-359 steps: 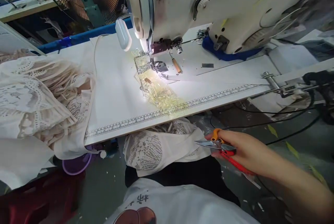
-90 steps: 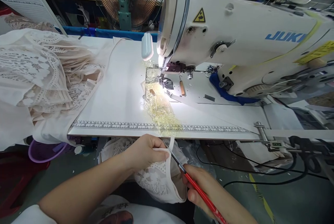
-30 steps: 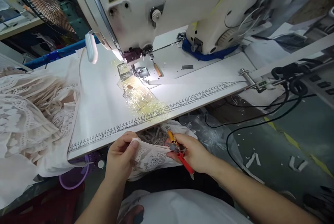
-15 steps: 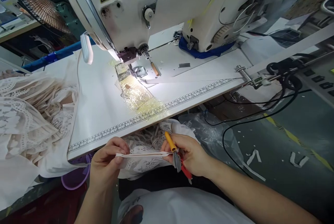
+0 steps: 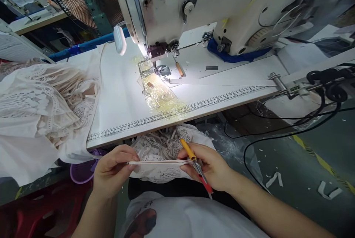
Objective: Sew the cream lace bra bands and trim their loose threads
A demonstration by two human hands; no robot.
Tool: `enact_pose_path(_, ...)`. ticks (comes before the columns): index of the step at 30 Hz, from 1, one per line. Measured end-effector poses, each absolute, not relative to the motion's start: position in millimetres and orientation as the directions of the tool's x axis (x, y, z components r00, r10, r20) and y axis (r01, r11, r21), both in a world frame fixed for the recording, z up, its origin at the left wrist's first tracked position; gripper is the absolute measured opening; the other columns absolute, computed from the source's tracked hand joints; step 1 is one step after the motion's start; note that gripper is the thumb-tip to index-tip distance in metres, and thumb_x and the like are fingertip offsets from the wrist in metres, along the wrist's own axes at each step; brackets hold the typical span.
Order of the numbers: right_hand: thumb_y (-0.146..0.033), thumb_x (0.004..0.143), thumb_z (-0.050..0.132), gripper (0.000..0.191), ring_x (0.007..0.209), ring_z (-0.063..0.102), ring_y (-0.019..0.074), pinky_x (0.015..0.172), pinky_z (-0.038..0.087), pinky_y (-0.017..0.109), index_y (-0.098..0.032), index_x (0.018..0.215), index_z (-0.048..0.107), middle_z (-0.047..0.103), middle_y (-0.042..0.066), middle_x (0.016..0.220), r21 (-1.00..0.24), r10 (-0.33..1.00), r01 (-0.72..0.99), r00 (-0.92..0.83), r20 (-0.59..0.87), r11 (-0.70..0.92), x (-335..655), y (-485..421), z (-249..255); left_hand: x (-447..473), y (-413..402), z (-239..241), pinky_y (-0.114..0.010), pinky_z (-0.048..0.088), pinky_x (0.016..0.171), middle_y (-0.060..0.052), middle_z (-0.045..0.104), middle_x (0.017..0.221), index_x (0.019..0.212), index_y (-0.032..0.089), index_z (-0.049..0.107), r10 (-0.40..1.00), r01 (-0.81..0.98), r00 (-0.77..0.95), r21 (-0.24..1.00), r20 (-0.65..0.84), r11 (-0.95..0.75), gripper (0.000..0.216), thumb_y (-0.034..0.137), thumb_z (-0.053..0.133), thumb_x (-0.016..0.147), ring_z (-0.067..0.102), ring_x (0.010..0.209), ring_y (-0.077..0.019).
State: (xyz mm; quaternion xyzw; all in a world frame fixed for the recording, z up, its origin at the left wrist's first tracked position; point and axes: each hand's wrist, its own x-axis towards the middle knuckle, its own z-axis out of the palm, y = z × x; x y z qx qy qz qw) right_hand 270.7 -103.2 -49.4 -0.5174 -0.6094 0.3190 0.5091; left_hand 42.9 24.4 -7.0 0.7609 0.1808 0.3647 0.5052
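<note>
White lace garment (image 5: 163,171) over the person's lap, just below the table's front edge, straight edge band pulled level between the hands. Left hand (image 5: 113,169) pinches the band's left end, thumb against fingers. Right hand (image 5: 209,166) pinches the right end and also holds scissors (image 5: 191,153), orange handle toward upper left, red handle low; the scissors cover part of the right fingers. Table (image 5: 118,90) overhangs the garment's far side, hiding some of it.

On the table: printed ruler strip (image 5: 155,118) along the front edge, crinkled yellowish film (image 5: 166,101) running over it back to the needle area. Sewing machine (image 5: 166,12) fills the upper middle and blocks the view behind. Wooden-handled tool (image 5: 179,69) by the needle, blue cloth (image 5: 235,54) at the machine base. Pile of lace pieces (image 5: 36,101) takes the left end, spilling over the edge.

Below left: purple basket (image 5: 80,171), red stool (image 5: 41,208). Right: clear plastic (image 5: 230,143), black cable (image 5: 246,156), white scraps (image 5: 274,179) on the floor. Fan (image 5: 95,7) behind.
</note>
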Motion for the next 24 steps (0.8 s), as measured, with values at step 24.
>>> enact_pose_path(24, -0.020, 0.076, 0.056, 0.004, 0.058, 0.050, 0.0142, 0.052, 0.043, 0.028, -0.020, 0.073, 0.054, 0.053, 0.001, 0.066, -0.960, 0.950, 0.159, 0.175, 0.257, 0.230, 264, -67, -30, 28, 37, 17, -0.020, 0.053, 0.042, -0.006, 0.070, 0.094, 0.096, 0.023, 0.067, 0.635, 0.087, 0.713, 0.861, 0.297, -0.501, 0.030, 0.001, 0.052, 0.081, 0.058, 0.039, -0.0071)
